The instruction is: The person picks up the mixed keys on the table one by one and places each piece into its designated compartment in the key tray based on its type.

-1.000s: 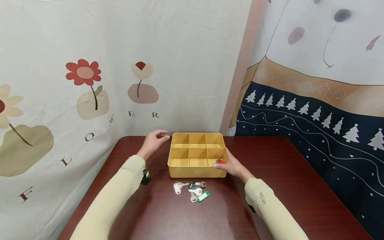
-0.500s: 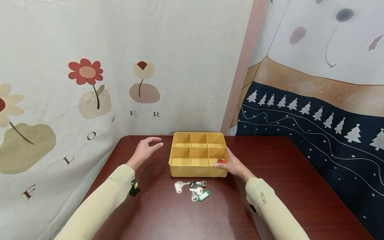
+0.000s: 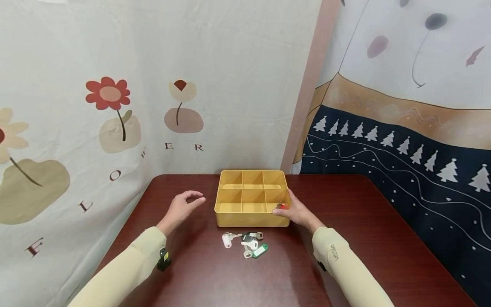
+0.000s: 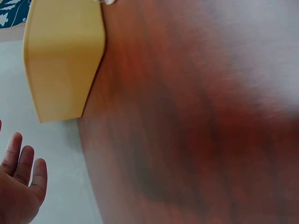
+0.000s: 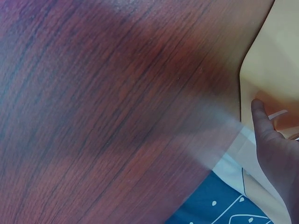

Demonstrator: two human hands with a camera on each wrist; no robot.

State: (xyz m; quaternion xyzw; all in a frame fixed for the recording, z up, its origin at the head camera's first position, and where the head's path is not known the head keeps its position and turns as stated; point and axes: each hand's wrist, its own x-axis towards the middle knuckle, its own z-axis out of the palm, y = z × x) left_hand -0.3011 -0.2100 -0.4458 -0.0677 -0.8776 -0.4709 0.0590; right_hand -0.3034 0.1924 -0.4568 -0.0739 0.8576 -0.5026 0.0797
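A yellow box [image 3: 251,220] divided into compartments stands near the table's far edge. My right hand [image 3: 303,212] grips its near right corner, thumb along the front rim and fingers at the right wall. In the right wrist view, the thumb [image 5: 262,119] lies against the box. Inside the near right compartment is a small red item [image 3: 282,206], partly hidden by that hand. Left of the box, my left hand [image 3: 179,212] hovers above the table holding nothing, fingers loosely bent. In front of the box lie several keys [image 3: 250,244], a white key tag [image 3: 226,241] and a green key tag [image 3: 260,250].
The dark red-brown table [image 3: 215,281] reaches back to a pale cloth [image 3: 245,85] printed with flowers. A dark blue cloth [image 3: 383,183] with white trees hangs along the right side. Wrist cameras [image 3: 164,259] sit on both cuffs.
My left hand has drawn away from the box's left side, moving left and toward me. The right hand stays at the box corner. Box and keys keep their places.
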